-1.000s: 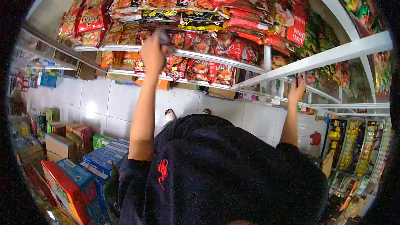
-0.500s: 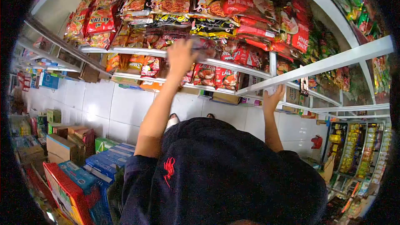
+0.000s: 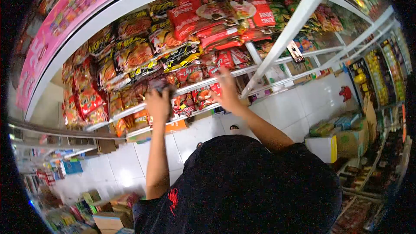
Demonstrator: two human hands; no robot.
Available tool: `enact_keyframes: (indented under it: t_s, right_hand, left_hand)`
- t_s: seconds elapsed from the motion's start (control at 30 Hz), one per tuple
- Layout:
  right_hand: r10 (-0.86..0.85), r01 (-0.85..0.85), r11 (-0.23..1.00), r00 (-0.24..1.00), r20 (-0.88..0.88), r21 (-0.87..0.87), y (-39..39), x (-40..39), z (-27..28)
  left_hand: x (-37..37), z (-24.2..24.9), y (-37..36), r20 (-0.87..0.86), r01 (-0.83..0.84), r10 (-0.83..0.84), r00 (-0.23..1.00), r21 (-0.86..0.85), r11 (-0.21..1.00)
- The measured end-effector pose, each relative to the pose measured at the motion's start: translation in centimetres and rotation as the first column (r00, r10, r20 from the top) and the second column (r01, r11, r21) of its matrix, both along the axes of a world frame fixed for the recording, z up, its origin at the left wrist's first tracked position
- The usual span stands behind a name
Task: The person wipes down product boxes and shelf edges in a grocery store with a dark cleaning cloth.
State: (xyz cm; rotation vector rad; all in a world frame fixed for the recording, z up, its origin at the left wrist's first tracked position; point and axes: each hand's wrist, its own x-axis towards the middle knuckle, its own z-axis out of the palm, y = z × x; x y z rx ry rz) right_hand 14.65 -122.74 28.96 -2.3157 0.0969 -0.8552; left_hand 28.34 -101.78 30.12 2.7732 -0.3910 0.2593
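My left hand (image 3: 157, 106) is at the front rail of the noodle shelf (image 3: 186, 89), its fingers closed on a dark, crumpled, cloth-like thing (image 3: 159, 85). Motion blur hides what kind of thing this is. Just right of it, my right hand (image 3: 229, 97) reaches over the same rail with its fingers apart, blurred and holding nothing visible. Behind that hand lie red noodle packets (image 3: 190, 74) on the shelf. Black-and-yellow noodle packets (image 3: 134, 56) are stacked farther back, beside large red packets (image 3: 212, 15).
A white diagonal bar (image 3: 290, 30) crosses to the right of my right hand. A phone-like object (image 3: 296, 51) is at the shelf front beyond it. Below is a tiled floor (image 3: 125, 162). Cardboard boxes (image 3: 351, 141) stand at right, with bottle shelves (image 3: 375, 78) behind.
My view has turned, so the shelf now looks more tilted. My right hand has left the rail near the diagonal bar and come closer to my left hand. The dark thing has stayed with my left hand.
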Motion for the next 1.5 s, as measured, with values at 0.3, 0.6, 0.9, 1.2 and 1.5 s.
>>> enact_keyframes:
  t_s: [0.3, 0.6, 0.9, 1.2, 1.5]
  right_hand:
    - [-0.028, -0.017, 0.932, 0.993, -0.118, -0.362, 0.8, 4.4, 0.2]
    - [-0.646, 0.625, 0.763, 0.732, -0.217, -0.166, -7.4, 0.6, 0.1]
    - [-0.389, 0.342, 0.921, 0.826, -0.409, -0.186, -3.9, 2.9, 2.1]
    - [-0.566, 0.490, 0.820, 0.771, -0.291, -0.297, -2.1, 5.9, 0.9]
    - [-0.639, 0.618, 0.769, 0.729, -0.246, -0.165, -4.6, 1.1, 0.2]
  left_hand:
    - [3.9, 1.6, -1.5, -0.144, 0.309, -0.396, 0.907, -0.413, 0.857]
    - [3.6, -3.1, 0.7, 0.074, 0.349, -0.366, 0.928, 0.177, 0.920]
    - [3.9, -3.2, 1.5, 0.124, 0.428, -0.441, 0.889, 0.118, 0.896]
    - [4.1, -3.4, 1.7, 0.101, 0.419, -0.440, 0.892, 0.180, 0.890]
    - [8.3, -2.4, 4.7, 0.069, 0.679, -0.676, 0.733, -0.131, 0.722]
